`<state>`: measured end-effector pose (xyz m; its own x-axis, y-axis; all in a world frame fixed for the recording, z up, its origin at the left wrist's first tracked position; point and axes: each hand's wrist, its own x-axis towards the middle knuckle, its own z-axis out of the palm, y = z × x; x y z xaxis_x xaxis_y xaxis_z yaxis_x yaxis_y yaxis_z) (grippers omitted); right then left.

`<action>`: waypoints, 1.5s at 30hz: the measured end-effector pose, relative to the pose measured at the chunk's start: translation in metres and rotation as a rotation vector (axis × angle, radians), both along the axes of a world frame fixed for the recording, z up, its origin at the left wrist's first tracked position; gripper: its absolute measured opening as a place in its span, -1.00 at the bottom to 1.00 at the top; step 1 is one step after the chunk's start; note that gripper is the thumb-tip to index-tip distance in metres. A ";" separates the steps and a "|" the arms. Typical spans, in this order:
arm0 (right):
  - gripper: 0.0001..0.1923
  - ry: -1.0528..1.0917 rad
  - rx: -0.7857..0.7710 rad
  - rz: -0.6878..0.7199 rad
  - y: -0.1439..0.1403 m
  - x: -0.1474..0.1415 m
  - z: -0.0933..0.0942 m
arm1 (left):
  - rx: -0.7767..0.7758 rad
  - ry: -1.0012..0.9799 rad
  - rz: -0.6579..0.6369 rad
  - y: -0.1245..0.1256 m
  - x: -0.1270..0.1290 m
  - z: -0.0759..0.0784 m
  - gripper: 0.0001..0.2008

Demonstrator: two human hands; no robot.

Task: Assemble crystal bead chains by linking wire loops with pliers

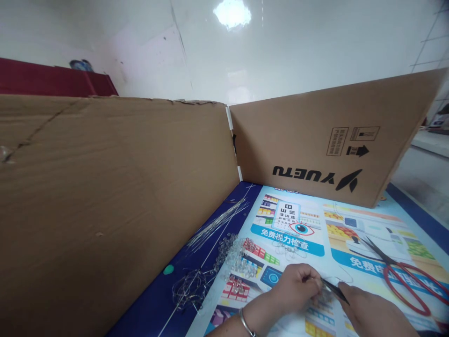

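Over the printed sheet, my left hand (pixel 298 285) is closed in a pinch, with a silver bangle (pixel 245 323) on its wrist. What it pinches is mostly hidden, though a clear, beadlike bit and thin wire show by the fingertips. My right hand (pixel 373 311) is closed around dark needle-nose pliers (pixel 336 290), their slim tip at the left fingertips. A thin curved wire (pixel 345 271) rises just above the pliers. To the right of my hands lie scissors (pixel 394 267) with red handles, their blades pointing away.
Clear beads (pixel 242 260) are heaped left of my hands. A tangle of wire (pixel 189 290) and a bundle of straight wires (pixel 217 222) lie on the blue border. Cardboard panels (pixel 140 187) wall the left and back. More wire pieces (pixel 289 243) lie beyond my hands.
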<state>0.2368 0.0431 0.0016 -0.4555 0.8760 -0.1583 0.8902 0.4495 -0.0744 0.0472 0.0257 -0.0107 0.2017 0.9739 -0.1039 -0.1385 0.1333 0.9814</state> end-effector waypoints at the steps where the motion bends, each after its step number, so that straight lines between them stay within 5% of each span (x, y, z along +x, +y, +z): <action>1: -0.72 -0.016 0.005 0.004 0.000 0.000 0.000 | 0.002 0.002 0.000 0.000 0.000 0.000 -0.83; 17: -0.73 -0.001 -0.006 0.002 -0.002 -0.003 0.001 | 0.046 0.025 0.015 -0.001 0.000 -0.003 -0.87; 22: -0.76 0.229 -0.122 -0.046 0.003 0.002 0.007 | 0.046 0.020 0.056 0.004 -0.001 -0.005 -0.84; 28: -0.63 0.734 -0.498 -0.159 0.014 0.004 0.022 | 0.039 0.041 0.120 0.008 -0.002 -0.007 -0.84; 34: -0.59 1.216 -0.450 -0.473 0.019 0.001 0.019 | 0.056 0.066 0.140 0.007 0.000 -0.003 -0.83; 45: -0.85 1.163 -0.365 -0.379 0.015 -0.012 -0.005 | 0.055 0.070 0.034 0.008 -0.005 -0.011 -0.73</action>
<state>0.2248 0.0582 -0.0038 -0.2194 0.9711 -0.0944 0.2855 -0.0286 -0.9579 0.0423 0.0333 -0.0214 0.1626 0.9847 -0.0625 -0.0726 0.0751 0.9945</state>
